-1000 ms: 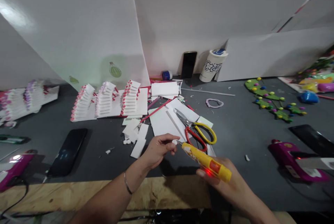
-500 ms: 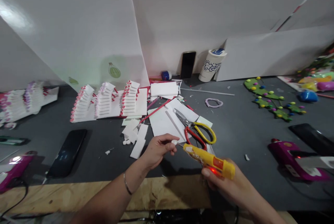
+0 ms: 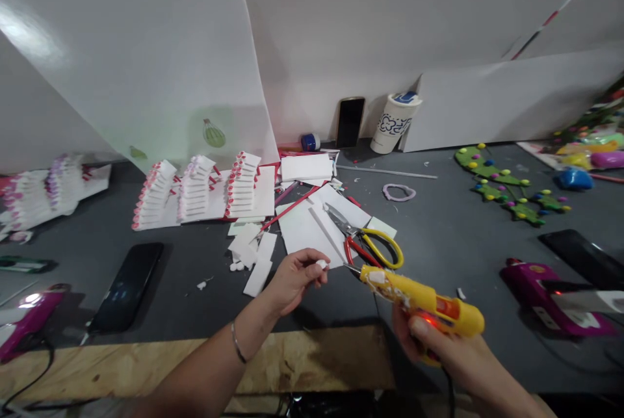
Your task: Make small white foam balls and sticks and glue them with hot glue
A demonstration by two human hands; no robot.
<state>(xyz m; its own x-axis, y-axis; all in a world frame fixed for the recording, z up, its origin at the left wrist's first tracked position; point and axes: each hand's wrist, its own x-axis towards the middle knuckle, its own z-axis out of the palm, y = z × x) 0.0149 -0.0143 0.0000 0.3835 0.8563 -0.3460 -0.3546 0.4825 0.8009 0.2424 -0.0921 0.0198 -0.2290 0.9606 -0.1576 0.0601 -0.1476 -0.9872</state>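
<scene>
Between its thumb and fingers my left hand [image 3: 299, 278] pinches a small white piece [image 3: 322, 264], just above the table's front part. My right hand [image 3: 429, 337] is wrapped round a yellow glue gun [image 3: 414, 294] with a red light glowing on it. The gun's metal nozzle points left and stands apart from the white piece. Behind the hands, scissors [image 3: 375, 246] with one red and one yellow handle lie on white sheets [image 3: 305, 229]. Several small white balls [image 3: 236, 266] rest beside cut paper pieces [image 3: 257, 277] left of my left hand.
Rows of sticks with red and lilac tips [image 3: 156, 194] stand at the left. A black phone [image 3: 127, 285] lies front left. At the back are a paper cup [image 3: 394, 124] and another phone [image 3: 350, 122]. Green decorated shapes [image 3: 502, 177] and a magenta power strip [image 3: 546, 301] are at the right.
My right hand and the glue gun have moved right, and the nozzle has come away from the white piece. My left hand has barely moved and still pinches it.
</scene>
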